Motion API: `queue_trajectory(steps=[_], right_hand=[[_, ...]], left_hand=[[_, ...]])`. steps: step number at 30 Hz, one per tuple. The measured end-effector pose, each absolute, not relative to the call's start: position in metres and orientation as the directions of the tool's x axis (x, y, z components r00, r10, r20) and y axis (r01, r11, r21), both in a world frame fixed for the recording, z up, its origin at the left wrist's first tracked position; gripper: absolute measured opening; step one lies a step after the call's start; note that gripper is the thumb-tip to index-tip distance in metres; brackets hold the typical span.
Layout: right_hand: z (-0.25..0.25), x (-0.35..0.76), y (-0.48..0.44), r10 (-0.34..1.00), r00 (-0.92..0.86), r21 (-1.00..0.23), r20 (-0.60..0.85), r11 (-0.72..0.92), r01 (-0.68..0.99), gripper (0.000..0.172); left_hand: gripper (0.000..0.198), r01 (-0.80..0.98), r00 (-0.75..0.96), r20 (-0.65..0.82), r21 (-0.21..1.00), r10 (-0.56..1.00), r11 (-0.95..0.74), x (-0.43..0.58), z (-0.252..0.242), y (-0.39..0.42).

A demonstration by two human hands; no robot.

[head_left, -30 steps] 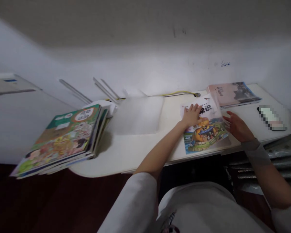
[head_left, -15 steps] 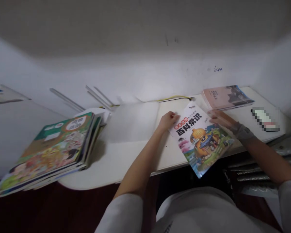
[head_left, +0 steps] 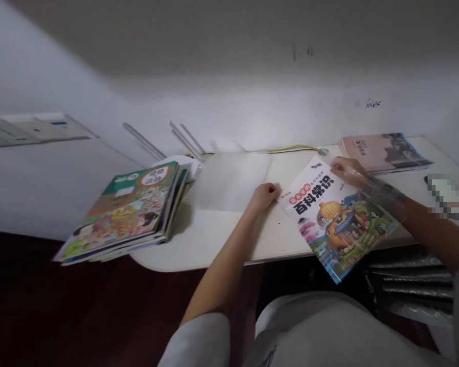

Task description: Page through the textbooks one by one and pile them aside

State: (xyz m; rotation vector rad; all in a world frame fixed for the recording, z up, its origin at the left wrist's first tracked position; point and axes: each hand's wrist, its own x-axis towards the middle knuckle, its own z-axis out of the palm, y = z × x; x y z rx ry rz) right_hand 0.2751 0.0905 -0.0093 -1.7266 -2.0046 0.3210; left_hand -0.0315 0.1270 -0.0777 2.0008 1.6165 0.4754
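A children's book (head_left: 340, 224) with a pumpkin house on its front lies tilted over the table's front edge. At its left corner my left hand (head_left: 265, 197) is closed, fingertips pinched against the edge. My right hand (head_left: 348, 171) pinches a clear plastic book cover (head_left: 384, 191) at the upper right of the book; the film runs back over the right wrist. How far the film reaches over the book is hard to see. Left of the book, a translucent sheet (head_left: 233, 178) lies flat on the white table (head_left: 222, 237).
A stack of books (head_left: 126, 209) overhangs the table's left end, beside a white router (head_left: 187, 165) with antennas. At the back right lies a pink-covered book (head_left: 382, 153), with a blurred-out phone (head_left: 449, 196) near it. A yellow cable (head_left: 294, 147) runs along the wall.
The view has turned left, so things sit further right. My right hand has moved along the book's upper edge with the plastic film; my left hand stays at the left corner.
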Motion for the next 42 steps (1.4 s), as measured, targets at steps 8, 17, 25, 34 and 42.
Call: queue_trajectory(steps=[8, 17, 25, 34, 42], right_hand=[[-0.013, 0.272, 0.098, 0.928, -0.212, -0.463, 0.305, 0.339, 0.819, 0.006], [-0.006, 0.269, 0.088, 0.965, -0.096, -0.436, 0.244, 0.198, 0.878, 0.006], [0.022, 0.291, 0.024, 0.979, -0.203, -0.564, 0.018, 0.177, 0.807, 0.03], [0.038, 0.316, -0.032, 0.96, -0.271, -0.431, -0.075, 0.214, 0.877, 0.047], [0.035, 0.317, -0.022, 0.918, -0.328, -0.576, -0.22, 0.149, 0.804, 0.049]], left_hand=[[0.017, 0.841, 0.229, -0.054, 0.513, 0.972, -0.17, -0.029, -0.075, 0.124], [0.02, 0.885, 0.207, -0.017, 0.429, 0.978, -0.179, -0.029, -0.072, 0.119], [0.066, 0.742, 0.594, 0.271, 0.181, 0.758, -0.646, 0.01, -0.066, 0.028], [0.082, 0.419, 0.866, 0.256, 0.094, 0.428, -0.903, 0.067, -0.066, -0.053], [0.027, 0.41, 0.835, 0.343, 0.134, 0.43, -0.902, 0.056, -0.064, -0.09]])
